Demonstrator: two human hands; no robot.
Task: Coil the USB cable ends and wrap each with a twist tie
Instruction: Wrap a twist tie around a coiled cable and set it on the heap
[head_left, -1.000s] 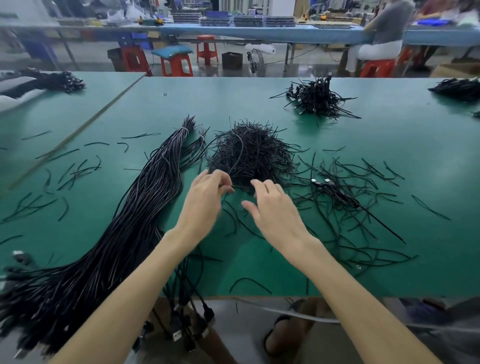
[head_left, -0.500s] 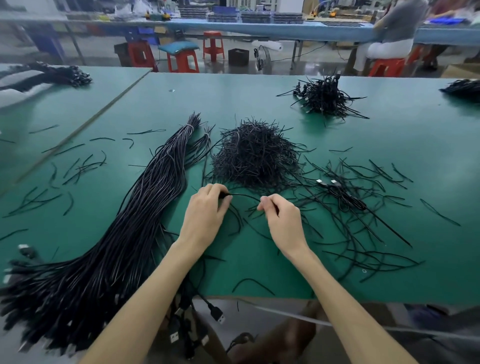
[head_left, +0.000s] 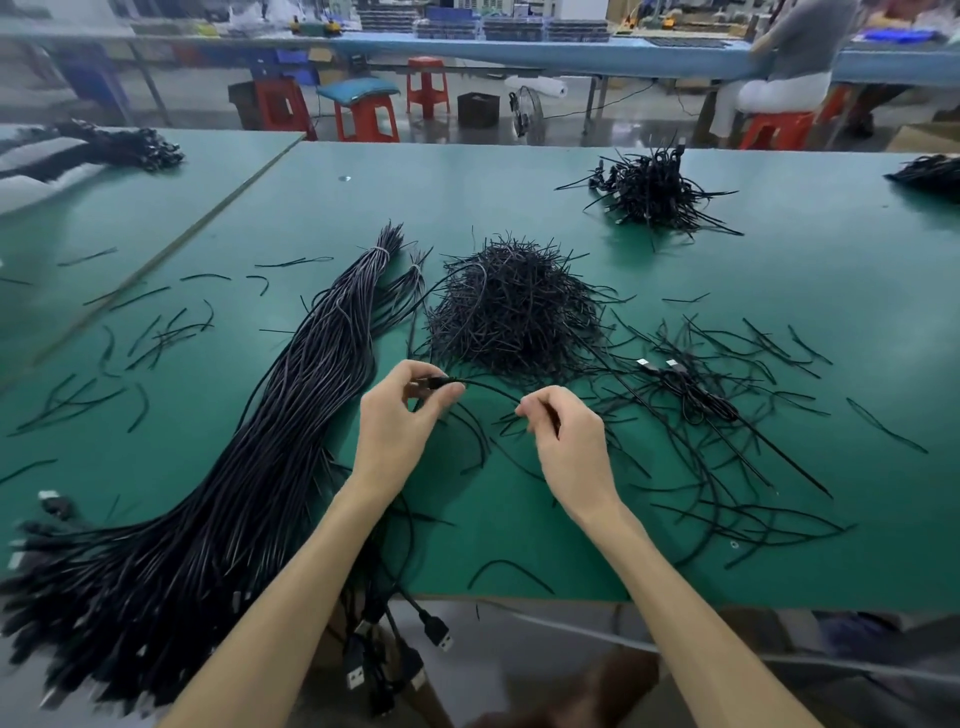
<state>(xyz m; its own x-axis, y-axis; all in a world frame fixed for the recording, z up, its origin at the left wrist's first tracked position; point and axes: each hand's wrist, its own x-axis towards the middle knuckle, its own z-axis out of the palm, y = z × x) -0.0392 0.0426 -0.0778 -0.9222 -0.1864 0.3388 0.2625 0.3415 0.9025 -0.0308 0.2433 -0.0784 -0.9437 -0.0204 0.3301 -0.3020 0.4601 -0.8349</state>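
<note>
My left hand (head_left: 397, 423) pinches the small plug end of a thin black USB cable (head_left: 488, 388) between thumb and fingers. The cable arcs rightward to my right hand (head_left: 566, 441), whose curled fingers pinch it just in front of a mound of black twist ties (head_left: 514, 317). A long thick bundle of black USB cables (head_left: 260, 467) lies to the left, running from mid-table to the near left edge, with USB plugs (head_left: 436, 631) hanging over the front edge.
Loose twist ties and two cables with silver plugs (head_left: 657, 366) are scattered to the right on the green table (head_left: 779, 270). A heap of finished tied cables (head_left: 652, 192) sits far back. Red stools and a seated person are beyond the table.
Both hands closed from reaching with spread fingers to pinching a cable; they have since lifted slightly and drawn apart, stretching the cable between them.
</note>
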